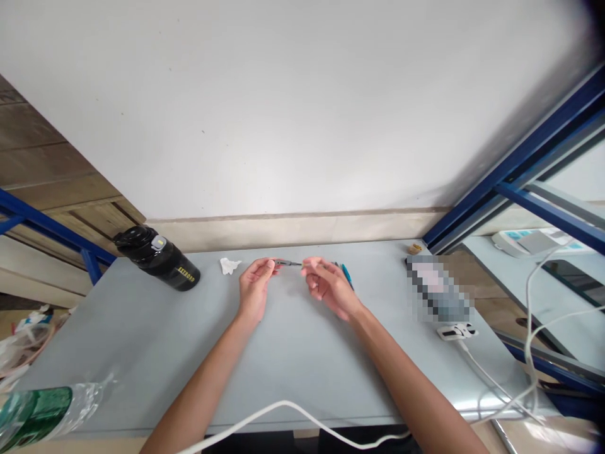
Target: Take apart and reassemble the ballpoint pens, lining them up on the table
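Over the middle of the grey table, my left hand (256, 284) is closed with thumb and fingers pinching a slim dark grey object (284, 262). A thin end of that object runs right to the fingertips of my right hand (326, 280). Those fingers are bent and pinched at this thin end; whether they grip it or something tiny, I cannot make out. The object's exact kind is too small to tell. Just behind my right hand lies a blue object (347, 275), partly hidden by it. A crumpled white tissue (229, 266) lies left of my left hand.
A black bottle (161, 260) lies at the table's (293, 359) back left, and a green-labelled plastic bottle (38, 413) at the front left. At right are a blurred-out device (437, 287), a white plug-like piece (457, 331) and a small brown item (414, 249). A white cable (283, 403) crosses in front.
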`<state>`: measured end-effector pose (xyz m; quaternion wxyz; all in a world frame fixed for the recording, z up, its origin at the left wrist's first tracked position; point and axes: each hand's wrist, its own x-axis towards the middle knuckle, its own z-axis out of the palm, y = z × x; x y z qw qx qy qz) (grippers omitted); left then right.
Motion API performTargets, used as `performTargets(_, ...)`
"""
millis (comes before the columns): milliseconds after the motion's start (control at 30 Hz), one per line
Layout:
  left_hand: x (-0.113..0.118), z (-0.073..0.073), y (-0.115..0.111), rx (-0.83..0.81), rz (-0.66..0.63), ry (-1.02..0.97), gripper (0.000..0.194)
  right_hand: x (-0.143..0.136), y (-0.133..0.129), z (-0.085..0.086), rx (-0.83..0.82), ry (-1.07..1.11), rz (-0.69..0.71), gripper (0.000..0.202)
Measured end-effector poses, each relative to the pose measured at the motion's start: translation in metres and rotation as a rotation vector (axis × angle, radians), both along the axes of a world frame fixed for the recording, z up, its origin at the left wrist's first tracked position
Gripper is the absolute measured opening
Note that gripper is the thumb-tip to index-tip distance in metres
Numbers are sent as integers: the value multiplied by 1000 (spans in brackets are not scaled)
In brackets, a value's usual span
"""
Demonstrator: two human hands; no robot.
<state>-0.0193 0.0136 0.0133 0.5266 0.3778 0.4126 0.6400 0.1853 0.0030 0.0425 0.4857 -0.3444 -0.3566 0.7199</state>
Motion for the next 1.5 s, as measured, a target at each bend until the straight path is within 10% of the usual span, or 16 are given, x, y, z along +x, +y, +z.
performTargets(167, 6, 4, -10, 23, -101, 208, 30, 7, 16, -11, 93, 60, -293, 36)
performTargets(833, -25, -5, 17, -25, 166, -289, 37, 40, 21, -23, -166, 738, -219, 46)
performTargets(1267, -37, -18, 33, -67, 250, -171, 41, -3, 15, -25, 263, -110, -326, 53)
performTargets(1500, -30, -29, 33, -48, 220, -33, 53, -21, -9, -41, 823, -803, -13, 35)
